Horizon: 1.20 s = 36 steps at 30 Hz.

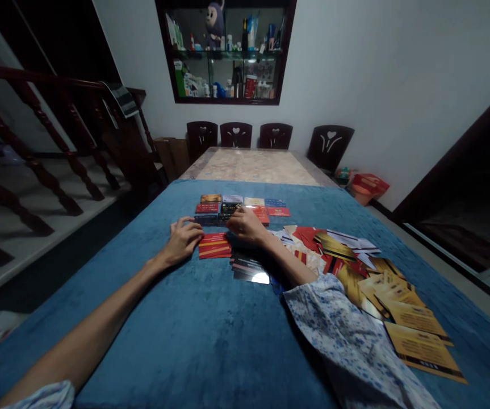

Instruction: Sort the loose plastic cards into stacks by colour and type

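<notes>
Mid-frame, my left hand [184, 236] lies loosely spread beside red cards [214, 247]; whether my right hand [246, 225] grips anything, I can't tell.

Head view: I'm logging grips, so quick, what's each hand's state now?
Left hand: loosely open, beside the fanned red cards.
Right hand: curled over the card rows; whether it holds one cannot be told.

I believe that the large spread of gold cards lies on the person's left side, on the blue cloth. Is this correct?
Not the side: the head view shows the large spread of gold cards on the person's right, beside the right sleeve. It does lie on the blue cloth.
</notes>
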Each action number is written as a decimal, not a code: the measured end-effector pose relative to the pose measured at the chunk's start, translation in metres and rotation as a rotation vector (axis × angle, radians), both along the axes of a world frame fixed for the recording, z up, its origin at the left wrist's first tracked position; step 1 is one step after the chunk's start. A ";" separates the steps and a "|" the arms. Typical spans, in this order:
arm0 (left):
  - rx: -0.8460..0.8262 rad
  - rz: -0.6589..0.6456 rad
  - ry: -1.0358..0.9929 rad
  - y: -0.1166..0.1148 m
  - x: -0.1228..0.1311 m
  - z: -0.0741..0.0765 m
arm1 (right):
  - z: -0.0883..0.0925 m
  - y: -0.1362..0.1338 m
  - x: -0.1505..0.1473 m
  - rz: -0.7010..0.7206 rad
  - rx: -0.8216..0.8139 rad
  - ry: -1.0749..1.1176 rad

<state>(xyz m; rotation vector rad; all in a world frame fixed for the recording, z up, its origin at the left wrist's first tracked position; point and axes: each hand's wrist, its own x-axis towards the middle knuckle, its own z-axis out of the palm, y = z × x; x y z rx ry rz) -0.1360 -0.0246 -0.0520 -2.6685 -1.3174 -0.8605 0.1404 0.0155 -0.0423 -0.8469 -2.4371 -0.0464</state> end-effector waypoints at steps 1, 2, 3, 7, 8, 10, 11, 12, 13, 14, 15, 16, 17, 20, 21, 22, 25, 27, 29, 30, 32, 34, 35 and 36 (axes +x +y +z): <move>-0.005 0.004 -0.009 -0.002 -0.001 -0.001 | -0.002 -0.001 0.000 0.007 -0.001 0.003; -0.010 0.007 -0.017 -0.004 -0.001 -0.002 | -0.003 -0.002 -0.001 0.013 -0.002 0.005; -0.015 0.009 -0.025 -0.005 -0.001 -0.002 | -0.005 -0.003 -0.001 0.019 -0.003 0.008; -0.051 0.003 -0.031 -0.009 0.000 -0.002 | -0.009 -0.009 -0.005 0.056 -0.008 0.013; -0.063 -0.003 -0.027 -0.010 0.000 -0.001 | -0.010 -0.011 -0.006 0.070 -0.007 0.010; -0.090 -0.013 -0.012 -0.011 0.001 -0.001 | -0.011 -0.015 -0.008 0.099 -0.004 0.002; -0.105 -0.018 -0.005 -0.011 0.001 -0.001 | -0.011 -0.017 -0.009 0.110 -0.004 -0.002; -0.120 -0.021 0.000 -0.011 0.001 -0.001 | -0.011 -0.019 -0.010 0.116 -0.005 -0.007; -0.137 -0.026 0.005 -0.011 0.001 0.000 | -0.011 -0.021 -0.010 0.120 -0.008 -0.013; -0.153 -0.031 0.010 -0.012 0.001 0.001 | -0.011 -0.022 -0.010 0.119 -0.012 -0.020; -0.169 -0.036 0.014 -0.012 0.001 0.001 | -0.011 -0.023 -0.010 0.116 -0.018 -0.029; -0.183 -0.042 0.018 -0.012 0.001 0.002 | -0.012 -0.025 -0.010 0.114 -0.029 -0.038; -0.196 -0.048 0.023 -0.013 0.001 0.003 | -0.012 -0.026 -0.010 0.114 -0.043 -0.047; -0.220 -0.065 0.030 -0.013 0.000 0.005 | -0.014 -0.027 -0.009 0.131 -0.094 -0.051; -0.224 -0.068 0.030 -0.013 -0.001 0.005 | -0.014 -0.028 -0.009 0.136 -0.106 -0.045; -0.226 -0.071 0.028 -0.013 -0.001 0.005 | -0.015 -0.027 -0.009 0.140 -0.115 -0.038; -0.223 -0.079 0.020 -0.012 -0.002 0.004 | -0.015 -0.027 -0.009 0.143 -0.127 -0.024; -0.216 -0.088 0.016 -0.011 -0.002 0.003 | -0.015 -0.027 -0.008 0.141 -0.133 -0.015; -0.203 -0.097 0.012 -0.011 -0.001 0.003 | -0.015 -0.027 -0.008 0.135 -0.138 -0.005; -0.195 -0.100 0.010 -0.012 -0.001 0.002 | -0.015 -0.027 -0.008 0.132 -0.140 0.000; -0.176 -0.105 0.005 -0.012 0.000 0.002 | -0.014 -0.028 -0.007 0.135 -0.139 0.003; -0.164 -0.109 -0.002 -0.013 0.000 0.002 | -0.014 -0.028 -0.007 0.139 -0.128 0.006; -0.162 -0.111 -0.008 -0.013 -0.001 0.003 | -0.014 -0.028 -0.007 0.141 -0.117 0.008; -0.162 -0.113 -0.017 -0.013 -0.001 0.003 | -0.014 -0.029 -0.007 0.141 -0.105 0.010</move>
